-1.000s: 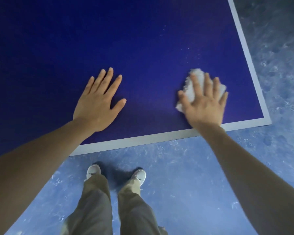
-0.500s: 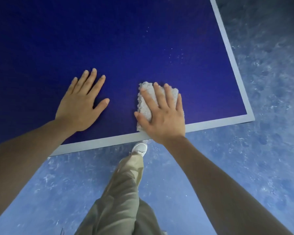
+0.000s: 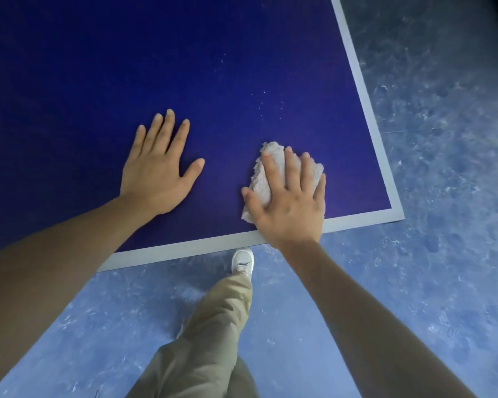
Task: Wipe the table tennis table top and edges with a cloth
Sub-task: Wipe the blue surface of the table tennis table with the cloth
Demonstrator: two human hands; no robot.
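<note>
So we've got the table tennis table (image 3: 184, 67) filling most of the view, a deep blue matte top with a fine grainy weave and a pale grey stripe (image 3: 184, 248) running along the near edge and up the right side, meeting in a sharp corner at the near right. The far and left parts of the table run out of view, so we can't see where it ends. A scatter of tiny pale specks (image 3: 266, 103) sits on the blue, just beyond the cloth.

Below and to the right is the floor (image 3: 429, 139), a mottled, cloudy blue, smooth-looking.

Down at the near side we see our own leg in khaki trousers (image 3: 213, 334), loose and creased, with one white shoe (image 3: 243, 261) poking out right by the table's near edge. The other foot is hidden.

Our left hand (image 3: 158, 173) lies flat on the top, fingers straight and spread, holding nothing.

Our right hand (image 3: 288, 205) is flat too, fingers straight, pressing down on the cloth (image 3: 260, 179), heel of the palm over the grey stripe.

The cloth is white, nubbly and crumpled, near the near-right corner. Most of it is covered by the hand, so its full shape is hard to tell.
</note>
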